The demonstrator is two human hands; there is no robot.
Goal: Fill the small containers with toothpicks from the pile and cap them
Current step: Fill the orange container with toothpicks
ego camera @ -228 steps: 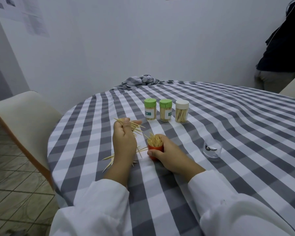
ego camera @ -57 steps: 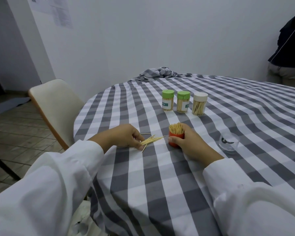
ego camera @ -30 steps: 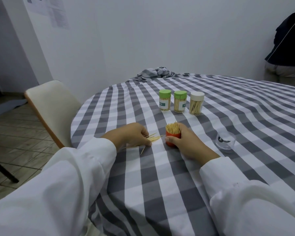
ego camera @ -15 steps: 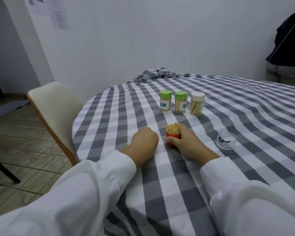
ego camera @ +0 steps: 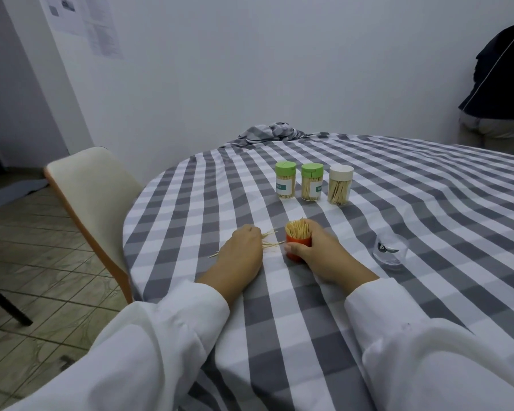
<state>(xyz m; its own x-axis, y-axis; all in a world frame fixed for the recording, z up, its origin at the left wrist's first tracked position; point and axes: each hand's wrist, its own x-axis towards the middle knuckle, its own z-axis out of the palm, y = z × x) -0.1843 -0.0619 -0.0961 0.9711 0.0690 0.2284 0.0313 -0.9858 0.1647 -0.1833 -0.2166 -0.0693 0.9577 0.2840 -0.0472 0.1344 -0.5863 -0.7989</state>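
Observation:
My right hand (ego camera: pixel 318 250) grips a small orange container (ego camera: pixel 298 246) standing upright on the checked tablecloth, packed with toothpicks whose tips stick out of its open top. Just left of it my left hand (ego camera: pixel 242 250) lies on the cloth with its fingers curled over a few loose toothpicks (ego camera: pixel 269 243); some poke out on both sides of the hand. A clear cap (ego camera: pixel 390 251) lies on the cloth to the right. Three capped containers stand in a row farther back: two with green lids (ego camera: pixel 285 180) (ego camera: pixel 311 182) and one with a white lid (ego camera: pixel 340 185).
The round table (ego camera: pixel 428 203) has a grey-and-white checked cloth, bunched up at its far edge (ego camera: pixel 269 133). A cream chair (ego camera: pixel 92 197) stands at the table's left. A person in dark clothing (ego camera: pixel 499 84) stands at the far right by the wall.
My left hand has swept the loose toothpicks rightward across the cloth, close to the orange container, and now covers most of them. My right hand has kept its hold on the container.

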